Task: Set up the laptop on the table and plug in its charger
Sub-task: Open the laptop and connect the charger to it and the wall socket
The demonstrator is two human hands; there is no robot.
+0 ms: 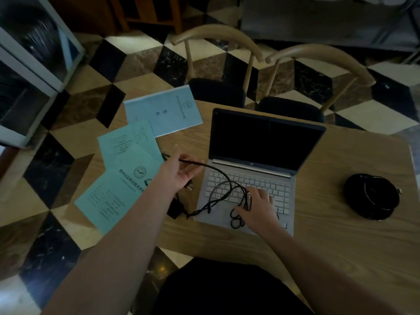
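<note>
A silver laptop (254, 169) stands open on the wooden table (341, 235), its screen dark. The black charger cable (223, 178) loops across the keyboard and off the laptop's left edge. My left hand (179, 171) hovers left of the laptop, palm up with fingers spread, and a stretch of cable runs across it. The wall plug (189, 186) hangs just below that hand. The black power brick (173, 209) lies on the table by the laptop's front left corner. My right hand (259, 206) presses down on the cable coils on the palm rest.
Several pale blue booklets (127, 164) lie spread over the table's left part. A round black object (371, 196) sits at the right. Two wooden chairs (227, 64) stand behind the table. A cabinet (29, 71) is at the left on the checkered floor.
</note>
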